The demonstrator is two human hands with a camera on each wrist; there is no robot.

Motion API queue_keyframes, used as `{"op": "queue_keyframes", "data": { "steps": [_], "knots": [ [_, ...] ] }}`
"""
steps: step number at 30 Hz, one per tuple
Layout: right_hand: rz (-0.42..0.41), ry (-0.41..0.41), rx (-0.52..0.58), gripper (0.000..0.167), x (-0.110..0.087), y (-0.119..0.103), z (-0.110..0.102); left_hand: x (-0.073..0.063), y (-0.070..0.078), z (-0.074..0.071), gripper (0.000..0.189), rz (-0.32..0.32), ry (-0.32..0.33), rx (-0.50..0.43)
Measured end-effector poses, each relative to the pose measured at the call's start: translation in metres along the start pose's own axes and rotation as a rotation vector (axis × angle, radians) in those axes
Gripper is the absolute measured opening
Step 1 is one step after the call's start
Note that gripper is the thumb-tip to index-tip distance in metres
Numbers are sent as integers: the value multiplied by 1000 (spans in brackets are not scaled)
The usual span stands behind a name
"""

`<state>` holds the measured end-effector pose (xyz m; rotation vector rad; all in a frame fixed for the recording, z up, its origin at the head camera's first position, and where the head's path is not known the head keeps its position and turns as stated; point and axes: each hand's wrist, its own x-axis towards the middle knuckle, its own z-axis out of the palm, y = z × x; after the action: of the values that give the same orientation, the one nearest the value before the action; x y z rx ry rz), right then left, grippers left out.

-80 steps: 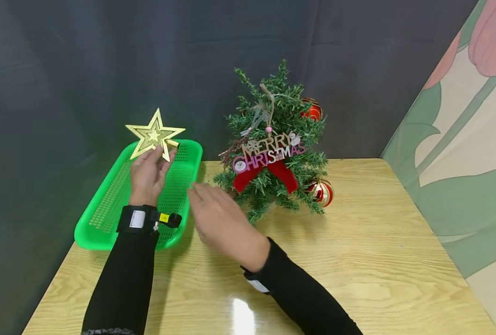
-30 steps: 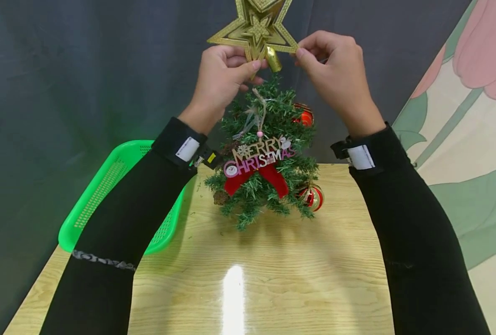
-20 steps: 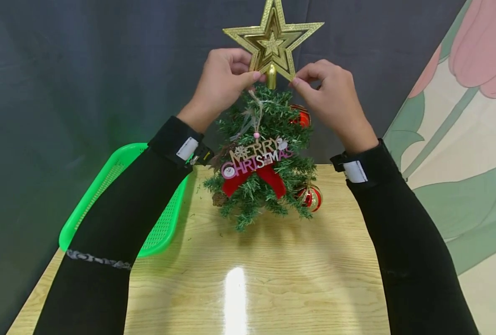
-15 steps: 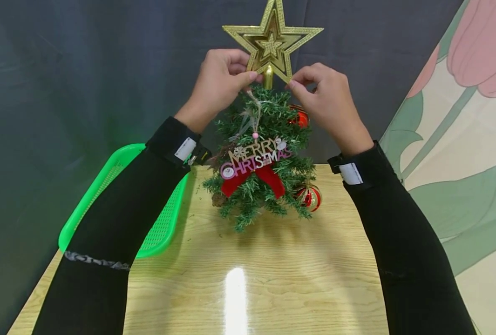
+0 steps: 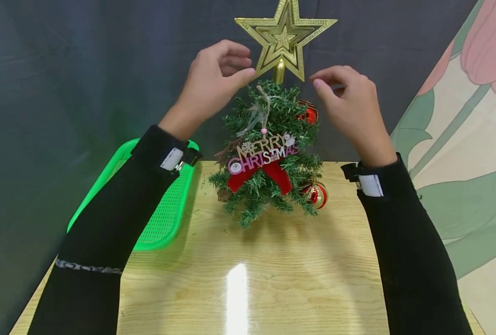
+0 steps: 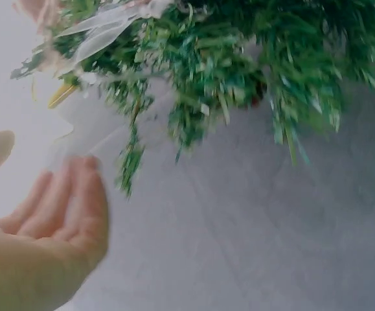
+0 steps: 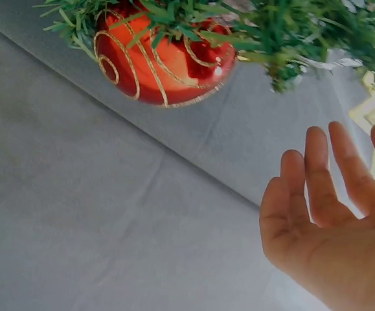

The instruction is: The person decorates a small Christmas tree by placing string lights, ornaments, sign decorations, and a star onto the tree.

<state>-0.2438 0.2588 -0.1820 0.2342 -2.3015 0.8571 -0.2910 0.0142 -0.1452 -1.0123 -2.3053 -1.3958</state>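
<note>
A gold star tree topper (image 5: 284,39) stands upright on the tip of a small green Christmas tree (image 5: 252,204), its short gold tube (image 5: 279,72) down against the top branches. My left hand (image 5: 214,81) is just left of the star, thumb and fingers spread apart; the thumb tip lies by the star's lower left point, and I cannot tell if they touch. To the star's right, my right hand (image 5: 354,104) hovers with a gap between its fingertips and the star. Both wrist views show loosely bent fingers holding nothing, the left hand (image 6: 57,220) and the right hand (image 7: 329,214).
On the tree hang a Merry Christmas sign (image 5: 268,151), a red bow (image 5: 279,177) and red baubles (image 5: 315,194), one a close red bauble (image 7: 164,61). A green basket (image 5: 159,244) sits left on the wooden table (image 5: 298,279). Dark cloth (image 5: 105,60) hangs behind.
The star went from my left hand over the basket to the treetop, where both hands held its lower points. Now the fingers have let go and the hands have drawn apart sideways.
</note>
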Motion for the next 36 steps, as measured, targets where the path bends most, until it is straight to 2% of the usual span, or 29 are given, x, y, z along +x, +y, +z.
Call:
{"op": "queue_keyframes", "data": {
  "steps": [2, 5, 7, 8, 10, 13, 17, 20, 23, 25, 26, 29, 32, 34, 36],
  "knots": [
    [-81, 108, 9, 23, -15, 2, -2, -20, 11, -8, 39, -6, 34, 36],
    [-239, 305, 67, 17, -45, 7, 1, -57, 18, -14, 38, 56, 134, 77],
    [-328, 409, 82, 17, -68, 11, 9, -82, 12, -14, 36, 114, 195, 80],
    [-351, 438, 67, 17, -81, 14, 13, -93, 4, -12, 36, 147, 219, 96],
    [-340, 449, 7, 18, -106, 17, 20, -115, -17, -6, 38, 195, 238, 162],
    [-280, 372, -172, 21, -139, 22, 30, -142, -54, 8, 45, 198, 200, 330],
    [-206, 182, -359, 29, -165, 29, 41, -168, -94, 30, 54, 173, 79, 519],
    [-140, 23, -443, 37, -173, 37, 50, -180, -113, 48, 60, 149, -5, 572],
    [-39, -140, -486, 46, -177, 47, 58, -186, -129, 66, 66, 78, -74, 579],
    [14, -211, -487, 51, -180, 51, 61, -188, -137, 78, 71, 35, -100, 559],
    [24, -221, -485, 52, -182, 52, 62, -189, -141, 84, 73, 11, -104, 538],
    [24, -155, -498, 54, -186, 57, 59, -192, -151, 95, 82, -76, -74, 428],
    [87, -95, -546, 56, -192, 62, 51, -196, -160, 98, 89, -167, 1, 280],
    [174, -135, -574, 60, -196, 67, 45, -197, -166, 99, 89, -218, 43, 181],
    [275, -239, -589, 63, -199, 71, 40, -197, -173, 98, 88, -237, 57, 108]
  ]
}}
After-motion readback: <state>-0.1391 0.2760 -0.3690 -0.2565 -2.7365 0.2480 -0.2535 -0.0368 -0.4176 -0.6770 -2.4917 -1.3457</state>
